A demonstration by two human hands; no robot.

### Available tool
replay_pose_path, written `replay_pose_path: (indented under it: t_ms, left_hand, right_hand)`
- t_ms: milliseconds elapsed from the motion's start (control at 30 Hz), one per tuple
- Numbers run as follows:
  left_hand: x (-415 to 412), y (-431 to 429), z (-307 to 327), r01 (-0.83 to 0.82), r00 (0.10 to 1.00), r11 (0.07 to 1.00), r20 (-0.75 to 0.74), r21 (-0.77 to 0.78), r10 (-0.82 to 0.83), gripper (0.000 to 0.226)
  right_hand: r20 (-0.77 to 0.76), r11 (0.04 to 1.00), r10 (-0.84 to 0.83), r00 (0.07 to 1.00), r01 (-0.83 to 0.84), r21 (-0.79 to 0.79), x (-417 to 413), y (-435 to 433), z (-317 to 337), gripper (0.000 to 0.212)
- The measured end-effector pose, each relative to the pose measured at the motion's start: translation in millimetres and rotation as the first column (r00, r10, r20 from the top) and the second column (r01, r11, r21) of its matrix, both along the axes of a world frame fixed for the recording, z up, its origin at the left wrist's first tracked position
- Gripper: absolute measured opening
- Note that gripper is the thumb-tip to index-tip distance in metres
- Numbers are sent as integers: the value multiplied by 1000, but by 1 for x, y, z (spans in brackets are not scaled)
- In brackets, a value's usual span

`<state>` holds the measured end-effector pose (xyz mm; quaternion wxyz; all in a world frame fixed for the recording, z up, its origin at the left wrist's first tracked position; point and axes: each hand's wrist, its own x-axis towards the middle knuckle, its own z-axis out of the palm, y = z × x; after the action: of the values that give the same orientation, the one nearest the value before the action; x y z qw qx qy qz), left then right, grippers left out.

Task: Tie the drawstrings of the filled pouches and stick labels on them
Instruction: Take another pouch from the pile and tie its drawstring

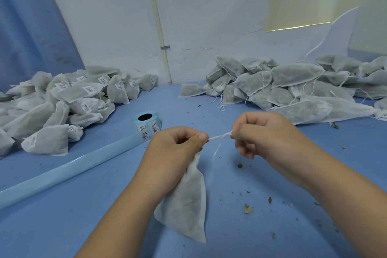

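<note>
1. Gripping pouch [188, 201] neck with curled left hand [178, 148], near and right of label roll [146, 123].
2. Pinching drawstring [219, 136] taut with clamped right hand [263, 132].
3. Likely light, soft, floppy; hold at neck, pull drawstring only.

The left hand [178, 148] and right hand [261, 132] pinch a drawstring [219, 136] taut between them, a filled pouch [186, 201] hanging under the left. Labelled pouches [62, 98] lie far left, unlabelled pouches [293, 84] far right, a label roll [146, 124] between.
</note>
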<state>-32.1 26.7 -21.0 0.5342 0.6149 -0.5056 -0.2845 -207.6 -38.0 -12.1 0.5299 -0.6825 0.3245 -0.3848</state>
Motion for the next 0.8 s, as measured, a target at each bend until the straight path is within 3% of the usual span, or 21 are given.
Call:
replay_pose_path:
  t_ms: [267,400,467,633,733,800]
  left_hand:
    - [-5,2,0,121,992,993,37,15,-121,17]
    - [-8,2,1,118,992,993,42,-11,-118,22]
    - [-7,1,2,60,996,997,73,-58,-55,23]
    - [-4,-2,0,-44,972,986,221,-161,79,24]
    - [-5,-2,-3,-33,935,979,339,-203,102,28]
    - [-2,-2,-4,-23,936,981,341,-193,89,28]
  right_hand:
    - [437,964,99,894,-195,180,5,1,-2,12]
    - [560,924,116,820,-295,241,11,4,-3,16]
    - [549,888,162,820,-364,282,8,2,-1,18]
    - [328,808,358,874,-466,361,-9,-9,2,11]
    - [199,843,349,916,-400,360,-15,-12,2,13]
    - [114,898,272,955,-295,326,-15,-14,1,18]
